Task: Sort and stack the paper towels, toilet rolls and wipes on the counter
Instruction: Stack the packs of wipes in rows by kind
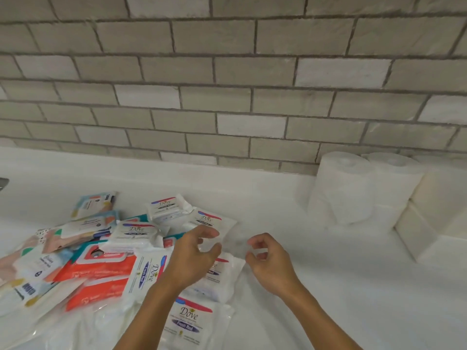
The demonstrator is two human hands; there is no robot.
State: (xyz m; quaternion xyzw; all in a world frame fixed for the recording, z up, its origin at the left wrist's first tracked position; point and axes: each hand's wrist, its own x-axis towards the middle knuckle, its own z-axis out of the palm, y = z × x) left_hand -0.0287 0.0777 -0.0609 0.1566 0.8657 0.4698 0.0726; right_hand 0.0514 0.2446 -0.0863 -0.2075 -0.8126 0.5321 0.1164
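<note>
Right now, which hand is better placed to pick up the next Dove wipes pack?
Left, likely. The left hand hovers over the Dove packs; the right hand is beside them, above bare counter.

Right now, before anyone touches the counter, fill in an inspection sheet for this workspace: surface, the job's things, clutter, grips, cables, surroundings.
Surface: white counter, smooth.
Job's things: two toilet rolls upright by the wall; white paper towel blocks stacked to their right; Dove packs and orange packs among other wipes in a loose overlapping heap at left.
Clutter: grey object cut off at the left edge, unidentifiable.
Grips: left hand and right hand at the heap's right edge, fingers curled; whether they pinch something clear cannot be told.
Cables: nothing seen.
Surroundings: grey tiled wall behind.
</note>
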